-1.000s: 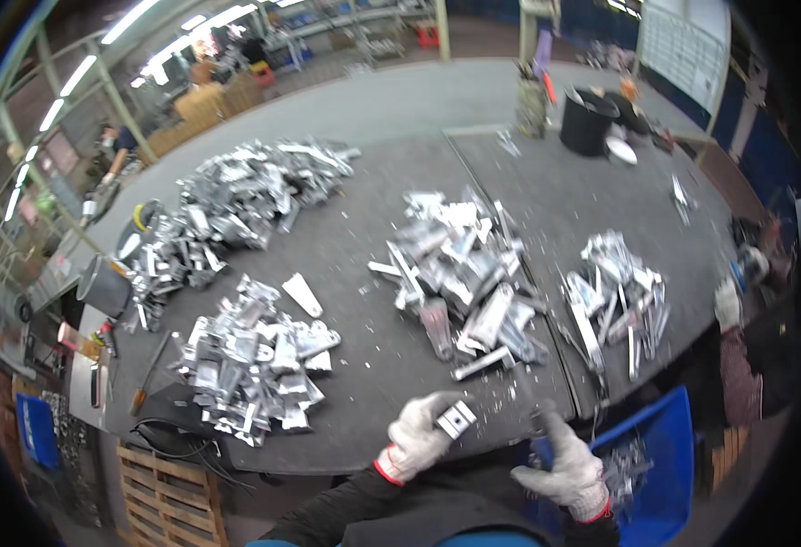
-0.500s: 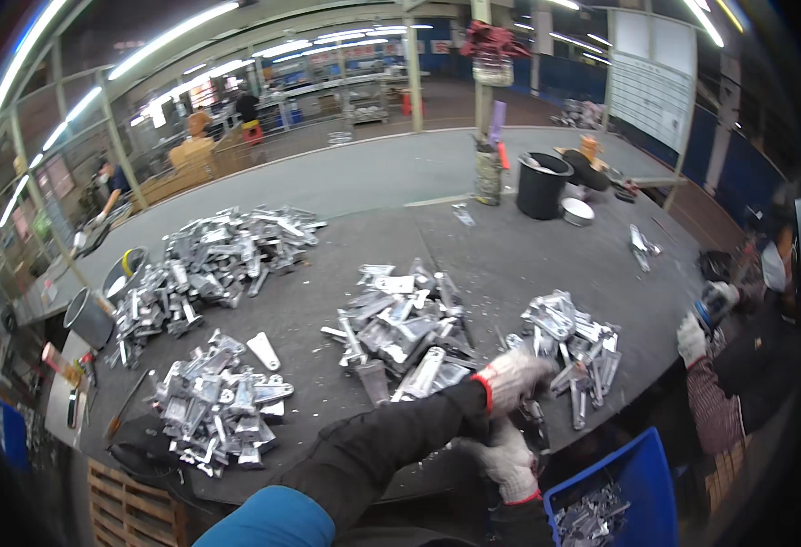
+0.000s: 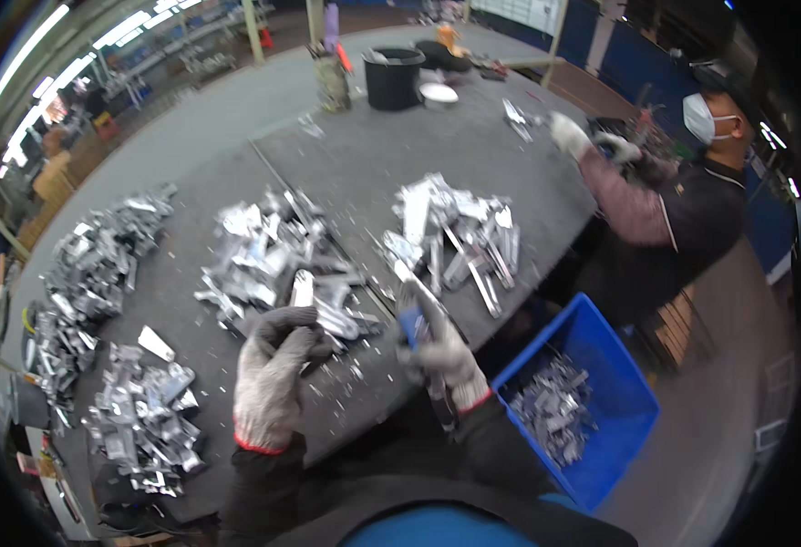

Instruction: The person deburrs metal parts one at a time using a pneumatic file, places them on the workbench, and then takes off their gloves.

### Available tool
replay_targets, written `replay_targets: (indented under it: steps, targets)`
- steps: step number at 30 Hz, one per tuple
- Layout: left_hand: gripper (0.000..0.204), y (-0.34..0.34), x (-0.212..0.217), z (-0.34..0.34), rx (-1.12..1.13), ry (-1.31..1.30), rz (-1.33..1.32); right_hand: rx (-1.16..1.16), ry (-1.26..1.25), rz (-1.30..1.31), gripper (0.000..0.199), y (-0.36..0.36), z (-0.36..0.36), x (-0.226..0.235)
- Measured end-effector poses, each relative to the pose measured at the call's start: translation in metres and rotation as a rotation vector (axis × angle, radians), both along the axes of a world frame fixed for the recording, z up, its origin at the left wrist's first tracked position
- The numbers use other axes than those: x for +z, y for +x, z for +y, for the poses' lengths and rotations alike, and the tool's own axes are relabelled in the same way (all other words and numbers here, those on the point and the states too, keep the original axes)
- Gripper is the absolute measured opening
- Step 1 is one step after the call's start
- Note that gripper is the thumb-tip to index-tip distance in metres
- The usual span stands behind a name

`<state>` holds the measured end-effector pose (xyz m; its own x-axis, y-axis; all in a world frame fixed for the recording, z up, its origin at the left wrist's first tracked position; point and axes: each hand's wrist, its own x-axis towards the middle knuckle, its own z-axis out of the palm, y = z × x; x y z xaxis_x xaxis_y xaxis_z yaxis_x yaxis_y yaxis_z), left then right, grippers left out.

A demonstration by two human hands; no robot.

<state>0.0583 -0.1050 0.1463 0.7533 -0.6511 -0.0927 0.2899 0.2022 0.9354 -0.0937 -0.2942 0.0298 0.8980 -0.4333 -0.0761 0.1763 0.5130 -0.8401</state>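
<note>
Fingers of the gloved left hand [image 3: 271, 378] curl over a metal part [image 3: 302, 290] near the tabletop [image 3: 346, 182] front edge; the right hand [image 3: 441, 351] grips a blue-handled tool [image 3: 409, 325]

A wide grey table [image 3: 236, 164] carries heaps of silvery metal parts — one at the middle [image 3: 277, 264], one to its right [image 3: 455, 237], two near the left edge [image 3: 140, 424] [image 3: 90, 273] — with small chips scattered between. A black bucket [image 3: 393, 77] stands at the far end.
</note>
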Motion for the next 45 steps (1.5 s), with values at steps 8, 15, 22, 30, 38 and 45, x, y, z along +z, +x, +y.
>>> replay_targets:
  steps: [8, 15, 22, 30, 38, 45]
  targets:
    - [0.038, -0.056, -0.005, 0.02, -0.287, 0.027, -0.629, 0.418, 0.699, -0.826, 0.059, -0.016, 0.041, 0.03]
    - [0.048, -0.061, -0.007, 0.048, -0.181, 0.321, -1.201, 0.158, 0.47, -0.41, 0.056, -0.02, 0.086, 0.054]
    - [0.02, -0.052, -0.052, 0.086, -0.072, 0.521, -1.509, 0.075, -0.027, 0.027, 0.12, -0.009, 0.115, 0.049]
    - [0.027, -0.012, -0.086, 0.054, 0.135, 0.581, -1.423, 0.062, -0.765, 0.595, 0.113, -0.022, 0.071, 0.069]
    - [0.035, 0.011, -0.084, 0.006, 0.182, 0.681, -1.484, -0.117, -0.966, 0.692, 0.109, -0.017, 0.048, 0.021]
    - [0.019, -0.003, -0.077, 0.059, -0.03, 0.692, -1.583, -0.215, -0.945, 0.468, 0.11, -0.018, 0.036, -0.007]
